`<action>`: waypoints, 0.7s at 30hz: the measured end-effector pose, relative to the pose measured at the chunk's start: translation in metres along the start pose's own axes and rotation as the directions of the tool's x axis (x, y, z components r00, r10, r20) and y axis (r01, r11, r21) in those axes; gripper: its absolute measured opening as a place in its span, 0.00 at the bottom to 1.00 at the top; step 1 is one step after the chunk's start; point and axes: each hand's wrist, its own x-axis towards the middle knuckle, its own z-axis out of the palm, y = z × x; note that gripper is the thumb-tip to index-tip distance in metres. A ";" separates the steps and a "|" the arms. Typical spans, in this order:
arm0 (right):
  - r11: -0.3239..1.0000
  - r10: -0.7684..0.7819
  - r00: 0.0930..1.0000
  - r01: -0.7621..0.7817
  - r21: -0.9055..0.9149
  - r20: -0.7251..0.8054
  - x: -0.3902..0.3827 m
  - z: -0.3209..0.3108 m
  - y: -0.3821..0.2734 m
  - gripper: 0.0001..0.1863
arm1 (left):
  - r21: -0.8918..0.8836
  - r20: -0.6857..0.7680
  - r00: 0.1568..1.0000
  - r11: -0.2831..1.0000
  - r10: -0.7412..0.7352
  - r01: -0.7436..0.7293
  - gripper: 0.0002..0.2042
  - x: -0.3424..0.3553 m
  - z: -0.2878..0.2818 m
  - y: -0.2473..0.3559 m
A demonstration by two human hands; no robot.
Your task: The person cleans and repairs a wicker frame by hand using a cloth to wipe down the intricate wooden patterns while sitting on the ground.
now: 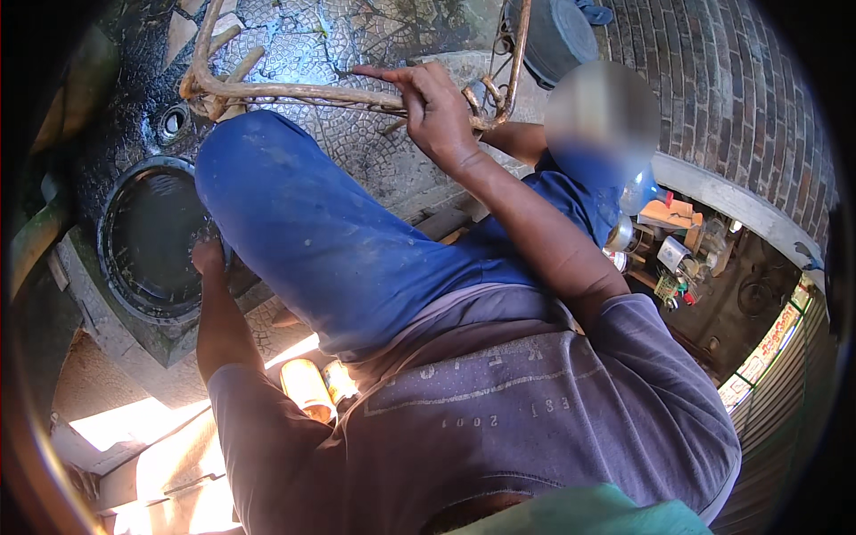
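In the head view we see the right hand [437, 120] up over the wooden branch frame [285, 91], with the index finger stretched out to the left and the other fingers loosely bent. The frame's long pole passes beneath this hand and runs off to its left, where it bends away beyond the knee; just to the hand's right, the frame's other upright rises past a knot of twisted, thinner stems. We see a thin dark sliver at the index fingertip, but we cannot tell whether the hand grips it, or whether it grips the pole.

The left hand [209, 257] reaches down at the near right side of the round basin [105, 245], whose dark water [152, 236] spreads to the hand's left. Its fingers are partly hidden, so we cannot tell how far open they are or whether they have hold of anything. Well apart from this hand, the frame lies beyond it and to its right.

Between the two hands we see the blue trousers [348, 232] over a bent knee. Beyond the right hand are wet patterned paving [383, 49] and a grey bucket [566, 40]; farther right stands a brick wall [704, 80].
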 end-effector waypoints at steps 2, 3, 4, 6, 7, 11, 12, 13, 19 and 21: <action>0.999 -0.016 1.000 0.016 0.042 0.003 0.004 0.001 -0.003 0.10 | 0.001 0.003 0.999 0.999 -0.041 0.041 0.19 0.008 0.003 -0.018; 0.998 -0.013 1.000 0.012 0.061 0.011 0.006 0.002 -0.005 0.09 | -0.001 0.002 0.998 0.998 -0.064 0.064 0.19 0.013 0.005 -0.028; 0.998 -0.002 1.000 0.001 0.060 0.016 0.005 0.002 -0.005 0.09 | -0.045 0.005 0.999 0.998 -0.035 0.035 0.19 0.014 0.007 -0.026; 0.999 0.006 1.000 -0.007 0.046 0.016 0.004 0.000 -0.004 0.09 | -0.135 0.007 1.000 0.991 0.021 -0.020 0.20 0.012 0.008 -0.028; 0.999 0.003 1.000 -0.004 0.039 0.010 0.004 0.000 -0.003 0.09 | -0.222 -0.016 1.000 0.975 0.003 -0.007 0.21 0.010 0.008 -0.027; 0.998 0.037 0.999 -0.038 0.059 0.023 0.005 0.004 -0.005 0.09 | -0.336 -0.143 0.989 0.942 -0.023 -0.027 0.21 -0.006 0.008 -0.032; 0.997 0.030 0.999 -0.032 0.067 0.027 0.006 0.007 -0.005 0.09 | -0.304 -0.187 0.982 0.952 -0.015 -0.044 0.21 -0.010 0.004 -0.038; 0.999 0.029 0.999 -0.030 0.042 0.023 0.003 0.007 -0.001 0.09 | -0.246 -0.163 0.987 0.969 -0.007 -0.034 0.22 -0.020 -0.002 -0.022; 0.999 0.041 0.999 -0.041 0.032 -0.001 0.002 0.002 -0.002 0.09 | -0.051 -0.176 0.974 0.990 -0.141 0.134 0.26 -0.083 -0.064 0.038; 0.999 0.038 0.999 -0.038 0.037 0.003 0.002 0.001 -0.004 0.09 | -0.073 -0.220 0.955 0.980 -0.198 0.187 0.27 -0.086 -0.066 0.034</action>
